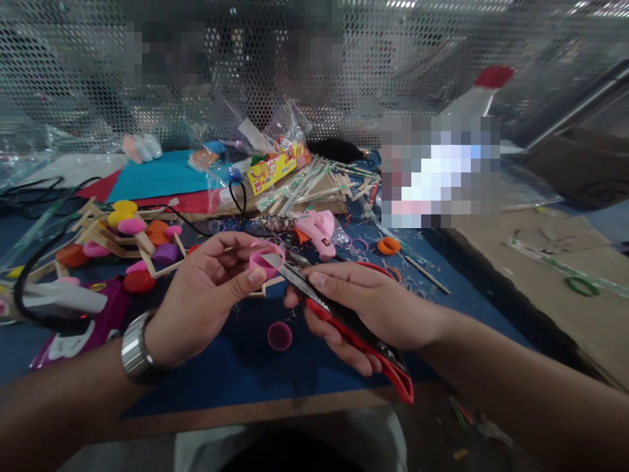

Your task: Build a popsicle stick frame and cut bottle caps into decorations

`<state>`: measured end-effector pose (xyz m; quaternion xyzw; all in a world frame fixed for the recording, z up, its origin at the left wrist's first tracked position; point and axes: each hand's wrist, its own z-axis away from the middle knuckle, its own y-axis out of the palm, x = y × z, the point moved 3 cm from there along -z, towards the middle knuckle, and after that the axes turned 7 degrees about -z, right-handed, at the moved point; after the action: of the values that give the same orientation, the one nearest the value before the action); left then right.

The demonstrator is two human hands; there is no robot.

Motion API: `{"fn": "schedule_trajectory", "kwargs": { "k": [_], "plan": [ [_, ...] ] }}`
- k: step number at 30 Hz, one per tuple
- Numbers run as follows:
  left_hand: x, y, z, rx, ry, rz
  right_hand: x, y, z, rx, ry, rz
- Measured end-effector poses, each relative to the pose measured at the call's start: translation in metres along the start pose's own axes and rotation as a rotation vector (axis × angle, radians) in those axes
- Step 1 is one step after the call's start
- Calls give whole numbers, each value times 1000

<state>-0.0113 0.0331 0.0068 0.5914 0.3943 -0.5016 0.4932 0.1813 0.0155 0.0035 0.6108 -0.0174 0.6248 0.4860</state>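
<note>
A red and black cutter [351,321] meets a small pink ring [268,269] over a blue table [216,390].

From where I stand, the cutter's red end is nearest the person, and the long tool slants away and left, its thin tip at the ring's open middle. The right hand [376,301] is wrapped around its handle. The left hand [204,292] pinches the ring with thumb and fingers, so the ring sits between the two hands, which are apart. Below, a pink cap [280,335] lies on the table; I can't tell if anything is in it. Past the ring lies a pink glue gun [314,229]. Farther back, a clear plastic bag [289,128] with a yellow label [275,172] has bright bits inside.
</note>
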Motion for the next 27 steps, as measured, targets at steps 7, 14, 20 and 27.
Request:
{"fn": "schedule_trajectory", "kwargs": {
  "k": [7, 14, 20, 27],
  "plan": [
    [0, -2, 2, -57, 17, -96, 0, 1, 1, -8, 18, 16],
    [-1, -4, 4, -58, 57, -153, 2, 0, 1, -27, 47, 61],
    [-1, -4, 4, -71, 64, -193, 3, -2, 3, -31, 53, 77],
    [-6, -1, 6, -90, 116, -279, 2, -1, 4, -60, 67, 97]
  ]
}}
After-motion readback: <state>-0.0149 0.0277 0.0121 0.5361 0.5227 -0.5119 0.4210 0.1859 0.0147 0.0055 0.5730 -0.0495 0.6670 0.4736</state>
